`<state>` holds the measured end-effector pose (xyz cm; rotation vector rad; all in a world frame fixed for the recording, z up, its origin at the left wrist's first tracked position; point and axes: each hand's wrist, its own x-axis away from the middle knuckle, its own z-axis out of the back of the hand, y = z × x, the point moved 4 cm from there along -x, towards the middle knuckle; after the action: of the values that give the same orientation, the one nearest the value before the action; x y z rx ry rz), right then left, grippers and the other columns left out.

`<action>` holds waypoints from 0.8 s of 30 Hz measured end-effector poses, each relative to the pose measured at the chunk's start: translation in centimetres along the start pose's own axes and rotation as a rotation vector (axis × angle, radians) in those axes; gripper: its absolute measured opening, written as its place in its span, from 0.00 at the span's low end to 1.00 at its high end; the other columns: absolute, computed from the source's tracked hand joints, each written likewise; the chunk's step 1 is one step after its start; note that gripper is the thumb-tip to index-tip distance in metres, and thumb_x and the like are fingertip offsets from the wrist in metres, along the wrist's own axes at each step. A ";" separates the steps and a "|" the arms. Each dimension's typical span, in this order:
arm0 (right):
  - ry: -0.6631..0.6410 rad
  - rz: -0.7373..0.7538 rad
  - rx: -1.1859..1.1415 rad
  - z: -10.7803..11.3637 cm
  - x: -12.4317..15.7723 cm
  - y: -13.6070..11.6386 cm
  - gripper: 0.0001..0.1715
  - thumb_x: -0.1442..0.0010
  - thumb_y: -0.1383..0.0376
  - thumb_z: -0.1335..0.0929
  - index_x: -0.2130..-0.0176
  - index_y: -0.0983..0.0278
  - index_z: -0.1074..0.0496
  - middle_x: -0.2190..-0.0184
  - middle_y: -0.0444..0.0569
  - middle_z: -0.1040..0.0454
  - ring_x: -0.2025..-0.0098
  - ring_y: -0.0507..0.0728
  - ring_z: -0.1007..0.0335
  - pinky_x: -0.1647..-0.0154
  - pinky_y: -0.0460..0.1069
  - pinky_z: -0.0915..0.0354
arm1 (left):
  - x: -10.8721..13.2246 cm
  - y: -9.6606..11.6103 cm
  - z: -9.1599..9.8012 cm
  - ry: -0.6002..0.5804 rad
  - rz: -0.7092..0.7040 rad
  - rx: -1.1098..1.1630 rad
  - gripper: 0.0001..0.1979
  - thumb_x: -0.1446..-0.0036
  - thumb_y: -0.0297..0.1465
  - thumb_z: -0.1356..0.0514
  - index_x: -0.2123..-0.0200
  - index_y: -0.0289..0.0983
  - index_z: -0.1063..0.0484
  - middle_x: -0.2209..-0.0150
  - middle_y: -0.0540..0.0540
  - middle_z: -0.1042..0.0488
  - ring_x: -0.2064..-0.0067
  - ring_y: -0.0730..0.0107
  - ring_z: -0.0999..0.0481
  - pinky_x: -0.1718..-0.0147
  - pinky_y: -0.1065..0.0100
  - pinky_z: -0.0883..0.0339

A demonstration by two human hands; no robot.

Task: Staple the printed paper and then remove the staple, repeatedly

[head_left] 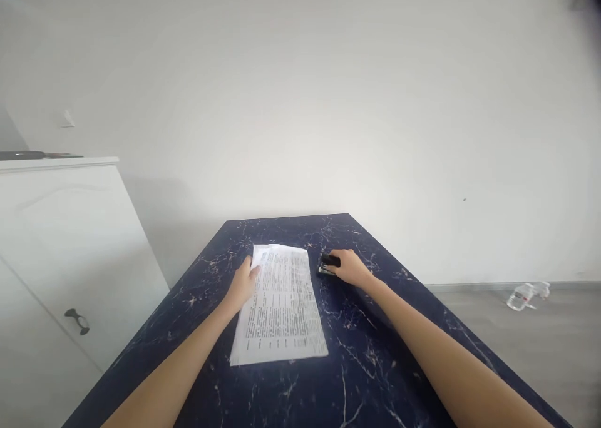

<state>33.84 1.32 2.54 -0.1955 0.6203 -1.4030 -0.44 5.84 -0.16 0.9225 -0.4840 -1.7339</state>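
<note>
Printed paper sheets (284, 303) lie in a stack on the dark blue marbled table, text side up. My left hand (243, 281) grips the stack by its left edge near the far corner, thumb on top. Just beyond the right edge of the paper, my right hand (350, 267) is closed around a small black stapler (328, 262). The stapler's jaw end points left toward the sheets and looks a little apart from them. My right fingers partly cover its body.
The marbled table (366, 365) narrows away toward a pale wall. To the left stands a white cabinet (70, 228) with a dark handle (77, 321) and some dark items on top. A clear plastic package (526, 295) lies on the grey floor at right.
</note>
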 end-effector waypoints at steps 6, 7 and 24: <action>-0.194 0.228 -0.098 -0.1 0.7 -1.7 0.13 0.44 0.60 0.25 0.60 0.63 0.20 0.64 0.50 0.19 0.64 0.60 0.24 0.63 0.50 0.35 | -1.2 -0.6 2.1 0.166 -0.032 0.255 0.15 0.36 0.41 0.43 0.53 0.37 0.31 0.51 0.37 0.21 0.47 0.48 0.21 0.46 0.52 0.32; -0.229 0.258 -0.113 -0.2 0.9 -2.1 0.13 0.44 0.59 0.25 0.60 0.63 0.20 0.65 0.49 0.19 0.64 0.60 0.24 0.63 0.50 0.35 | -1.2 -0.8 2.2 0.170 -0.039 0.282 0.16 0.36 0.42 0.43 0.53 0.38 0.31 0.52 0.38 0.21 0.47 0.49 0.21 0.46 0.53 0.32; -0.511 0.508 -0.280 -0.1 2.8 -5.8 0.17 0.44 0.59 0.24 0.55 0.62 0.19 0.60 0.47 0.18 0.61 0.59 0.23 0.58 0.51 0.32 | -1.9 -1.8 2.7 0.197 -0.079 0.176 0.04 0.40 0.34 0.45 0.63 0.42 0.38 0.72 0.53 0.35 0.70 0.65 0.31 0.67 0.67 0.39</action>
<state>28.96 -2.39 4.41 -0.5593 0.3955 -0.7283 -3.36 7.91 0.83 1.2397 -0.4800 -1.6685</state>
